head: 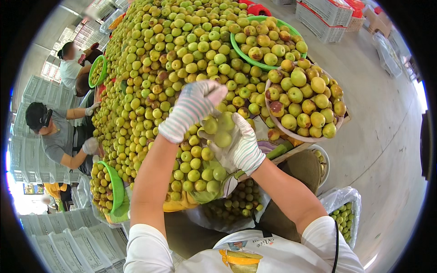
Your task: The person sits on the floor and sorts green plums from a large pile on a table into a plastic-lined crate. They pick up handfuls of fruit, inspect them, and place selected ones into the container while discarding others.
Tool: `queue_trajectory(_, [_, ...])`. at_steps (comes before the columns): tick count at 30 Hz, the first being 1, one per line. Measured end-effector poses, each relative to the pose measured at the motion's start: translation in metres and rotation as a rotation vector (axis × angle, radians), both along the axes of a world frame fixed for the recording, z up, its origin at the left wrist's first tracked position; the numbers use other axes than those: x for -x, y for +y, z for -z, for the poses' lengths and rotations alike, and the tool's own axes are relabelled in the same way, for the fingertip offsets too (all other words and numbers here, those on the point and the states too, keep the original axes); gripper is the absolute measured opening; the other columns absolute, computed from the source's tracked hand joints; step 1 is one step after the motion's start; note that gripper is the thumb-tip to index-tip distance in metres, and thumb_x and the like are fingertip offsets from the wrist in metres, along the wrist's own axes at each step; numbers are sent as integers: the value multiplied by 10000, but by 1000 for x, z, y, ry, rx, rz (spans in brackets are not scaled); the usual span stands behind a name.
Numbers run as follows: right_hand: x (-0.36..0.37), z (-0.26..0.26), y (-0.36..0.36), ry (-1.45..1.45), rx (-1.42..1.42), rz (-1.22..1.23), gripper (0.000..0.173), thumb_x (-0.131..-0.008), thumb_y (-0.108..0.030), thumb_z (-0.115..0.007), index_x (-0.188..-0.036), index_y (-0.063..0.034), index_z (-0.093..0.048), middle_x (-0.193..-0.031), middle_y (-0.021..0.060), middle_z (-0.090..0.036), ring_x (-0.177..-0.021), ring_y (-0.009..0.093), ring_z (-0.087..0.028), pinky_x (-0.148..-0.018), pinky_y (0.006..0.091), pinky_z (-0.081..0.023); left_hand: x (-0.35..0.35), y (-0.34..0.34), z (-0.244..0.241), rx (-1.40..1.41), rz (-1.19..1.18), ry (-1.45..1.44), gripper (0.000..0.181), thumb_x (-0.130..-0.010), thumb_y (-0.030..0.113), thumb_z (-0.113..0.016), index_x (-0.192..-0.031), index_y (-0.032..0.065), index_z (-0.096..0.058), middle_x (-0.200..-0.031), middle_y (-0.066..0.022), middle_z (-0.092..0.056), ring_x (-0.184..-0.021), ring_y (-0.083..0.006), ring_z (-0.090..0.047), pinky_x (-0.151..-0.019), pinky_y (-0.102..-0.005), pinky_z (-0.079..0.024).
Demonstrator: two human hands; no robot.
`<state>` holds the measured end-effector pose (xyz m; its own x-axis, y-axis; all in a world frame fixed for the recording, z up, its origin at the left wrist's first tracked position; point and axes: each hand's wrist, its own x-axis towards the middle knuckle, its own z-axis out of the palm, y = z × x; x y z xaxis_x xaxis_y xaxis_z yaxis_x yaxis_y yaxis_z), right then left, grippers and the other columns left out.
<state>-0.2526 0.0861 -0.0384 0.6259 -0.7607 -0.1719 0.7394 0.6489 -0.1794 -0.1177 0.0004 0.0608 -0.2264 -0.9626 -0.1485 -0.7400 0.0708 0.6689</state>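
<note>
My left hand [194,107], in a striped knitted glove, is held above a large heap of green jujubes [160,65]. Its fingers are curled and blurred, and whether anything is inside them is hidden. Lower and to the right, my right hand [244,146], gloved the same way, is cupped palm-up around several green jujubes [222,129]. The two hands are close together. Beneath them, the near edge of the heap shows loose jujubes [194,175] on cloth.
A pink-rimmed basin [271,117] and a green basket [235,44] hold brown-blotched jujubes at right. Another green basket [117,187] stands left. A lined crate [355,211] of jujubes sits on the floor. Two people [56,133] sit across at left, by stacked crates [44,160].
</note>
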Motion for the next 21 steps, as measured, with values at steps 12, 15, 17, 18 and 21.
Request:
queue_trajectory(12, [2,-19,0,-131,-165,54,581,-972,-529,-455,-1192,-4,-573,-1249,145,-608,-1193,279,-571,-1036,481,-460,57,-103,50,149,37,-862,582,-852,299,-709,-1370,131,-503,-1442,-162,-393,-1259,-388,-494,-1022,-477,-480])
queue_trajectory(15, [1,-16,0,-102,-184,45,579,-955,-542,-482,-1181,-17,-579,-1221,134,-615,-1160,271,-584,-1024,487,-467,57,-96,43,58,63,-893,522,-857,303,-703,-1324,127,-549,-1411,-166,-421,-1246,-371,-512,-1008,-472,-490])
queue_trajectory(17, [0,-14,1,-53,-219,90,574,-947,-548,-497,-1170,-26,-580,-1197,126,-620,-1132,265,-591,-1011,495,-477,54,-93,39,2,71,-897,500,-856,327,-693,-1302,135,-573,-1394,-174,-445,-1219,-357,-546,-993,-463,-498])
queue_trajectory(18, [0,-12,0,-31,-236,113,571,-942,-550,-505,-1165,-30,-581,-1185,122,-622,-1119,263,-594,-1005,500,-481,52,-89,40,-8,70,-925,500,-852,314,-693,-1303,136,-572,-1395,-175,-445,-1219,-357,-548,-988,-461,-499])
queue_trajectory(21, [1,-7,-3,-69,-265,155,554,-929,-547,-539,-1167,-48,-577,-1161,121,-624,-1090,282,-598,-975,534,-495,36,-69,44,10,36,-945,467,-852,237,-667,-1296,141,-557,-1363,-175,-457,-1184,-361,-570,-967,-450,-505])
